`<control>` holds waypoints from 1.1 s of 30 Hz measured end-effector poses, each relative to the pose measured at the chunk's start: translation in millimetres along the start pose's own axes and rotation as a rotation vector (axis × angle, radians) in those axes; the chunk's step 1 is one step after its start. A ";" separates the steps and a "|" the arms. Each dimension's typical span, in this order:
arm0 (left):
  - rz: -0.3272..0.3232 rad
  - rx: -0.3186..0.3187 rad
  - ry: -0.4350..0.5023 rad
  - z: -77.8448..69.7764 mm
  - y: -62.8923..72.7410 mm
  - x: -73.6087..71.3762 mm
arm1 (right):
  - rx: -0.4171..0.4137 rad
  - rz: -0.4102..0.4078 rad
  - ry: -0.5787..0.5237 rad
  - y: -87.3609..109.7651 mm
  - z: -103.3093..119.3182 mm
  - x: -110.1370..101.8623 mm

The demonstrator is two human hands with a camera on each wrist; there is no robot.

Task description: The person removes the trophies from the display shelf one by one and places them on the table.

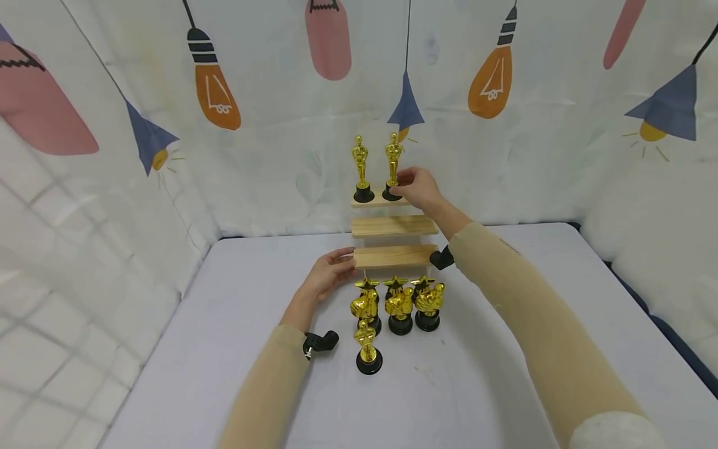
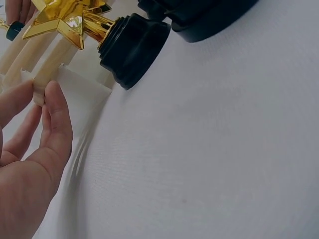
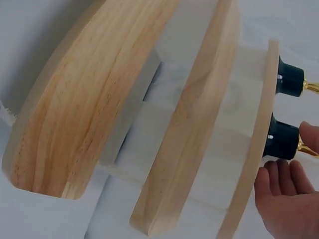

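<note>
My right hand (image 1: 419, 188) holds a gold figure trophy (image 1: 394, 156) low down, near its black base, on the top board of a small three-step wooden display stand (image 1: 395, 256). Close by on that board, to the left, stands a matching figure trophy (image 1: 361, 163). In the right wrist view, my right hand (image 3: 291, 199) has its thumb by the gold stem and its fingers against the black base (image 3: 283, 142). My left hand (image 1: 328, 274) pinches the left end of the lowest board, seen in the left wrist view as a wooden end (image 2: 41, 88) between thumb and fingers.
Before the stand are several gold trophies on black bases: star-topped ones (image 1: 395, 284) behind, rounded gold ones (image 1: 400, 304) ahead of them, and one figure trophy (image 1: 367, 349) nearest me. The middle board (image 1: 395, 226) is bare. A patterned cloth (image 1: 269, 168) hangs behind the white table (image 1: 235, 312).
</note>
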State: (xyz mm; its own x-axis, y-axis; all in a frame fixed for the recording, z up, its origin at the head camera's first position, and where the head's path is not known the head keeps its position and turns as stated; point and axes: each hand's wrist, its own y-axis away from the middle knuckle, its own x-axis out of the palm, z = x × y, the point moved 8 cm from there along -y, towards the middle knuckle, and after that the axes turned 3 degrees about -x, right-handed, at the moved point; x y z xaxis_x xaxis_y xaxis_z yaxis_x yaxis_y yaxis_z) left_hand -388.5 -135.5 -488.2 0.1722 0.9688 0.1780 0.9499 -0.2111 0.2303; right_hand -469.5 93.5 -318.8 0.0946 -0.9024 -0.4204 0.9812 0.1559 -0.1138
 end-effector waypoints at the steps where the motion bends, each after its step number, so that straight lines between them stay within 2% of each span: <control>1: -0.002 -0.001 0.004 0.3 0.3 -0.1 | -0.007 -0.002 0.000 -0.5 -0.1 1.0; 15: -0.011 0.011 0.047 -0.7 1.6 1.0 | -0.072 -0.034 0.068 -2.0 -4.8 -0.8; 24: -0.018 0.008 0.049 0.2 2.8 -0.6 | -0.105 -0.014 0.064 1.7 -5.1 -8.0; 33: -0.027 0.002 0.041 -1.8 3.3 -0.2 | -0.100 0.025 0.083 13.5 -5.7 -15.0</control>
State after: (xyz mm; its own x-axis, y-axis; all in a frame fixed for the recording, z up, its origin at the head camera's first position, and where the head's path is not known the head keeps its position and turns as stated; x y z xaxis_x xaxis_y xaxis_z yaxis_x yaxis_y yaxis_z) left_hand -385.9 -136.6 -485.7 0.1361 0.9679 0.2113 0.9545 -0.1852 0.2336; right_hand -458.6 111.4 -319.2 0.1007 -0.8618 -0.4972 0.9567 0.2210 -0.1893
